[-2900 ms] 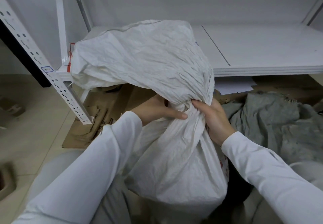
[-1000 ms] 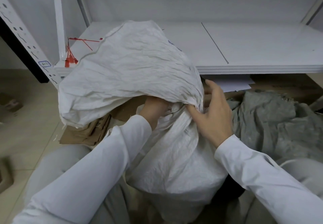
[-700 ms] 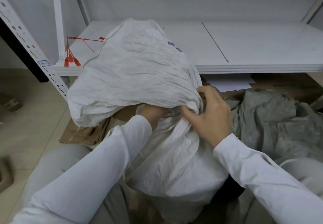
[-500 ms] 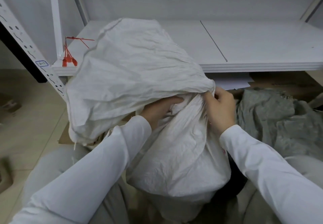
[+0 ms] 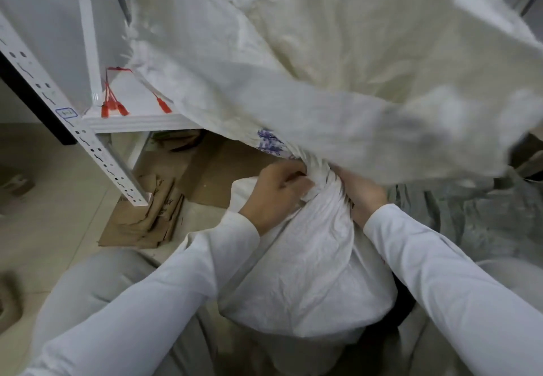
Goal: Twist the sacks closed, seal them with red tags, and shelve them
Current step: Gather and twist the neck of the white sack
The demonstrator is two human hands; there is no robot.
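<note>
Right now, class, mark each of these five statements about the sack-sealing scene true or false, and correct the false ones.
1. The left grip and right grip both hold the twisted neck of the white sack. True.
2. Red tags lie on the shelf near its left corner. True.
3. A red tag already seals the neck. False: no tag shows on the neck; the tags lie on the shelf.
4. The sack stands on the shelf. False: it stands low in front of the shelf, between the person's legs.
5. Flattened cardboard lies on the floor below the shelf. True.
</note>
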